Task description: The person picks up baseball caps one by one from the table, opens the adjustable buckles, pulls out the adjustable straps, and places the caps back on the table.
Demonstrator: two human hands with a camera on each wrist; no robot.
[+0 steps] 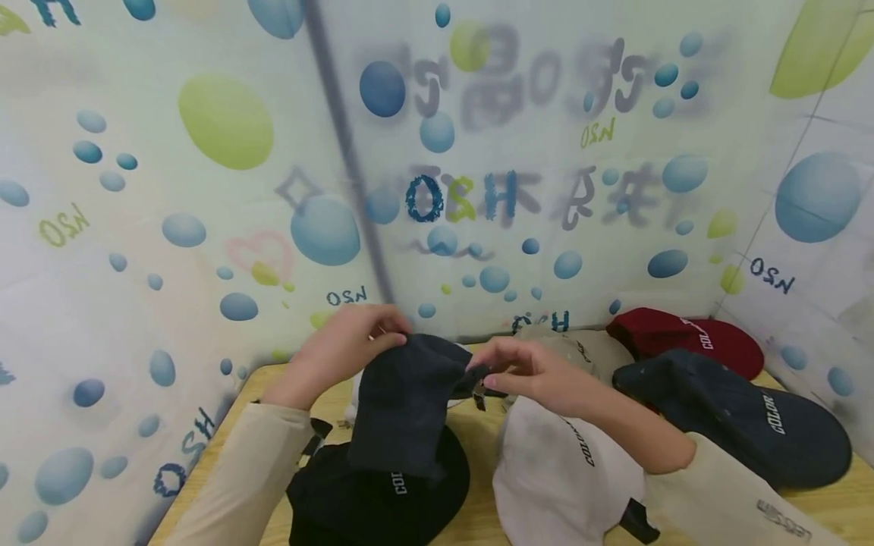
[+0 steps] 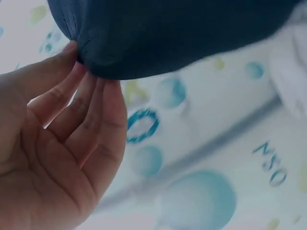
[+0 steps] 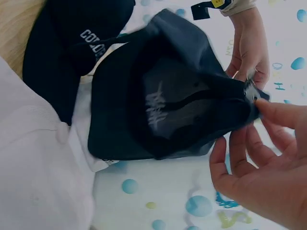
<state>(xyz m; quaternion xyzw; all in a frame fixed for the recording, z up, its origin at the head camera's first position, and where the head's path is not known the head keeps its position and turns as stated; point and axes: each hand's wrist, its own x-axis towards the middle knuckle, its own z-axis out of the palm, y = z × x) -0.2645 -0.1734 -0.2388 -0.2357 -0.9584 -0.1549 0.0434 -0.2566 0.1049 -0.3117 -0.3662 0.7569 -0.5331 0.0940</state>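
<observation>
A dark navy cap is held up between my two hands above the table. My left hand pinches its fabric between thumb and fingers; the left wrist view shows the cloth of the cap gathered at those fingertips. At the cap's rear, my right hand pinches the strap end with its small metal buckle. The right wrist view looks into the cap's inside, with pale print on the lining. Below it, a black cap with white lettering lies on the table.
A white cap lies beneath my right forearm. Farther right are another dark navy cap, a red cap and a beige cap. A patterned curtain stands behind the wooden table.
</observation>
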